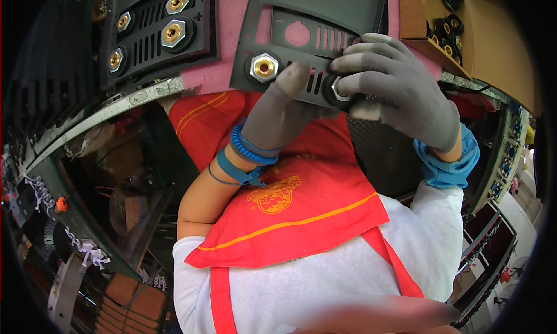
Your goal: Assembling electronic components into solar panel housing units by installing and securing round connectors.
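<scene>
A black slotted panel (316, 64) lies at the table's near edge, its lower rim tipped toward me. My left hand (275, 111), in a grey glove, grips that rim with the thumb on the front; its other fingers are hidden underneath. Just left of the thumb, a silver hex nut with a brass centre (264, 68) sits on the panel. My right hand (400, 87), also gloved, curls its fingers round a second hex nut (338, 89) at the panel's lower right, partly covered by them. Higher up, the panel has a round hole through which pink shows.
To the left, more black panels (154, 44) carry several nuts with brass centres. A cardboard box (481, 38) at the right holds several black round fittings (447, 32). Pink sheeting (206, 76) covers the tabletop, whose pale worn edge (142, 93) runs before me.
</scene>
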`<state>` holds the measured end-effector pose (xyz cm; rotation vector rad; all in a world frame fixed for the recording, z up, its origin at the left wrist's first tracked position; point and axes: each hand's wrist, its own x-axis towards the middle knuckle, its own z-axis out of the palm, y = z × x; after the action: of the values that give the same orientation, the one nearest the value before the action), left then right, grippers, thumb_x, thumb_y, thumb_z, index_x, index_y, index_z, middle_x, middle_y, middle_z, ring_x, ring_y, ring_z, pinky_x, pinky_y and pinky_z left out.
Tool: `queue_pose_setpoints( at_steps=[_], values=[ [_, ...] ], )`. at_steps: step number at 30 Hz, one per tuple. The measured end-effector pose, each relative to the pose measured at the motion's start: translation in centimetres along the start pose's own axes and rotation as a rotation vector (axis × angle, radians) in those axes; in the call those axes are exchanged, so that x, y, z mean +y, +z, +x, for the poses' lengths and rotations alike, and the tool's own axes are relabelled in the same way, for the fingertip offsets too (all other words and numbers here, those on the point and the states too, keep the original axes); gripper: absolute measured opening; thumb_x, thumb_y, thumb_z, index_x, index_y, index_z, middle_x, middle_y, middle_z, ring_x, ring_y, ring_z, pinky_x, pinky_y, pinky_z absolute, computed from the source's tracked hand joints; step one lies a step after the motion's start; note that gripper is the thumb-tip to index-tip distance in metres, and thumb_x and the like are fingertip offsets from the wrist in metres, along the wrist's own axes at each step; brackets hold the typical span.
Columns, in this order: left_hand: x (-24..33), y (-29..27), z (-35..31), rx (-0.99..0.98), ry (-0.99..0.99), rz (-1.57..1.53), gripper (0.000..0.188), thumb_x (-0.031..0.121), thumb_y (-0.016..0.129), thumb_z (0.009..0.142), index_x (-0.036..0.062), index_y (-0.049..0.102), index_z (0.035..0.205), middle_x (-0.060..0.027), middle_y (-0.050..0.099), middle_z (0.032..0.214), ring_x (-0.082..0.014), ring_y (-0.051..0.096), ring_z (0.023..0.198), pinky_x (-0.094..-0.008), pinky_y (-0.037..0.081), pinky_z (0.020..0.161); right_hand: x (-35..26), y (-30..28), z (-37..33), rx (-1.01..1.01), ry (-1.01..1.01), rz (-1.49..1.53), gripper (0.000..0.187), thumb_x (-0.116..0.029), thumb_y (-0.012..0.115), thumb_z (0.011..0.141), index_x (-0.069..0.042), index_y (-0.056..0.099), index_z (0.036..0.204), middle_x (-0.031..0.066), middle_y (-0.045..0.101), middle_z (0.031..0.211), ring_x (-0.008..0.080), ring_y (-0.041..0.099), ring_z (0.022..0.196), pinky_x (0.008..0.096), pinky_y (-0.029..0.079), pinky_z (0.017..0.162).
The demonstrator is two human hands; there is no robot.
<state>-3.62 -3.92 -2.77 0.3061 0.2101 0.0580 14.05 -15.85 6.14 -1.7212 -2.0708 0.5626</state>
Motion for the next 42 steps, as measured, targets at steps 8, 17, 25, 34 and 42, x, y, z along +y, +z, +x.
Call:
queue_pose_setpoints(
  at_steps=[8,17,25,34,42],
  values=[
    [-2.4,-0.2,0.0,0.18,0.379,0.927,0.041,0.004,0.065,0.088,-0.0063,0.048,0.124,-0.0165,0.063,0.114,-0.0249,0.066,0.102,-0.0348,0.057,0.083,-0.9,1.4,-0.6,0.101,-0.047,-0.374,0.034,-0.022,0.072,0.072,-0.011,0.063,0.103,0.0052,0.062,0.107,0.0253,0.059,0.105,0.0434,0.042,0.098],
    [-2.7,-0.7,0.1,0.229,0.628,1.581,0.041,0.004,0.06,0.088,-0.0015,0.048,0.127,-0.021,0.065,0.103,-0.0299,0.068,0.089,-0.0353,0.058,0.07,-0.6,2.1,-0.2,0.187,0.058,-0.326,0.031,-0.041,0.068,0.079,-0.013,0.063,0.092,0.0047,0.054,0.083,0.0246,0.055,0.081,0.038,0.038,0.079],
    [-3.0,-1.4,0.6,0.174,0.383,1.348,0.055,-0.003,0.073,0.077,-0.0057,0.049,0.126,-0.0214,0.065,0.11,-0.0291,0.068,0.099,-0.0335,0.057,0.082,-1.0,1.1,-1.0,0.136,0.016,-0.309,0.027,-0.015,0.073,0.073,-0.011,0.063,0.099,0.0023,0.063,0.113,0.0232,0.06,0.098,0.0397,0.039,0.095],
    [-2.7,-0.1,0.0,0.222,0.613,1.722,0.05,0.006,0.056,0.088,-0.0027,0.041,0.134,-0.0191,0.065,0.104,-0.0312,0.069,0.08,-0.0373,0.056,0.062,-0.8,2.1,-0.6,0.184,0.028,-0.363,0.031,-0.032,0.073,0.075,-0.013,0.063,0.097,0.0025,0.059,0.088,0.0221,0.057,0.084,0.0382,0.041,0.082],
    [-3.4,-1.2,0.5,0.229,0.591,1.784,0.053,0.003,0.054,0.087,-0.0034,0.039,0.137,-0.0197,0.065,0.103,-0.0312,0.069,0.073,-0.0365,0.057,0.06,-1.4,0.5,-0.5,0.09,0.114,-0.309,0.033,-0.033,0.073,0.074,-0.013,0.064,0.098,0.0023,0.059,0.086,0.0239,0.056,0.085,0.0393,0.041,0.083]
  ],
)
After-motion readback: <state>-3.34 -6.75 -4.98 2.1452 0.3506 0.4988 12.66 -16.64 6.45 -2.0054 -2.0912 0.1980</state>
